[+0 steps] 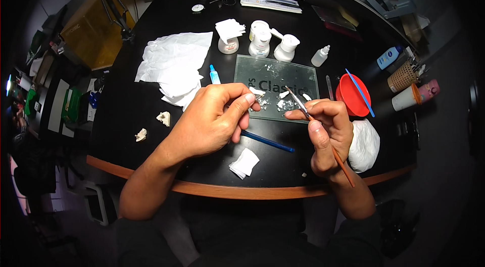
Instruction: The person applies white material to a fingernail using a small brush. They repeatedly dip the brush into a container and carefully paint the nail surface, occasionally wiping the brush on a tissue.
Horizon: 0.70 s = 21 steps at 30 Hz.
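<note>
OK, right hand (331, 133) grips brush (339, 161), tip toward 11 o'clock over slab (298, 67). Left hand (217, 118) pinched at slab's 8 o'clock; can't tell if anything's in it. Blue rod (270, 141) at left hand's 4 o'clock, bowl (356, 96) at slab's 3.

Large dark lettering (283, 87) on glass slab (298, 71)

Centre: slab (294, 71), jars (260, 44) behind it. Upper left: paper (174, 57). Right of centre: bowl (353, 99), beside slab. Lower centre: tissue (245, 163), before slab.
</note>
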Each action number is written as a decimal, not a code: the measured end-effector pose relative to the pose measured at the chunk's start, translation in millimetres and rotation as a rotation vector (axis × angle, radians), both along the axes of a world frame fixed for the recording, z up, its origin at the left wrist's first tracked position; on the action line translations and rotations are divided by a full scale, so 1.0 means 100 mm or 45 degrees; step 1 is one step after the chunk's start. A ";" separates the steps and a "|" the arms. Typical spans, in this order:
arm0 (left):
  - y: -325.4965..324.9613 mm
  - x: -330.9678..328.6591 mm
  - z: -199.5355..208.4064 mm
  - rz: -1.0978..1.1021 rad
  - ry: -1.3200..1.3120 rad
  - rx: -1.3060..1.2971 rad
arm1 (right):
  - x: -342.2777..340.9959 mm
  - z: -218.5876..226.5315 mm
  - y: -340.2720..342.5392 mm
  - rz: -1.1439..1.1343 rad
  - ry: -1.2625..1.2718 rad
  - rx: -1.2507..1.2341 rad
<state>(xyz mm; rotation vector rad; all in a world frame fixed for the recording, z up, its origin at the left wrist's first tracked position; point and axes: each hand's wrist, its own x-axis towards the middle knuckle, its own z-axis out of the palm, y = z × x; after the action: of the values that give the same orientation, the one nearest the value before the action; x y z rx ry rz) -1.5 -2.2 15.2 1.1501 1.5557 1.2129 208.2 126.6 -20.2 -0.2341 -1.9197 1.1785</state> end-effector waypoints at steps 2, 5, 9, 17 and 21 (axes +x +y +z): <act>0.00 0.00 0.01 -0.004 -0.068 -0.025 | -0.02 0.01 0.07 -0.008 0.023 0.287; -0.01 -0.01 0.00 0.022 -0.099 -0.042 | -0.07 0.03 -0.02 -0.050 0.048 0.164; -0.02 -0.02 0.02 0.023 -0.099 -0.032 | -0.07 0.05 -0.01 -0.023 0.018 0.230; 0.00 0.01 -0.03 0.104 0.100 0.108 | 0.01 0.11 0.04 -0.061 0.019 0.318; -0.03 -0.05 -0.09 0.138 0.137 0.089 | 0.23 0.37 0.43 -0.622 0.043 0.368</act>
<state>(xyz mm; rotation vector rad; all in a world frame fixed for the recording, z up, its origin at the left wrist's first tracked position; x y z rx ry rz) -6.8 -5.3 5.9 1.2068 1.6863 1.3039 231.2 169.5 17.0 -0.4894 -1.8342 0.5738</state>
